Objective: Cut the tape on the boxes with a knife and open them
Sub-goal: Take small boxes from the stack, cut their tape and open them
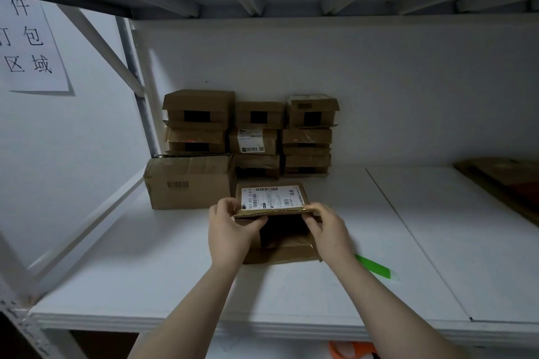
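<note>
A small cardboard box (280, 251) sits on the white shelf (175, 271) in front of me. Its lid flap (272, 197), carrying a white shipping label, is raised and shows the dark inside. My left hand (230, 230) pinches the flap's left front corner. My right hand (326, 227) pinches its right front corner. A green-handled knife (376, 267) lies on the shelf just right of my right forearm, and neither hand holds it.
Several taped cardboard boxes (256, 137) are stacked against the back wall, with a larger box (189, 181) at their left. A brown flat piece (501, 181) lies at the far right. A paper sign (29, 44) hangs on the left wall.
</note>
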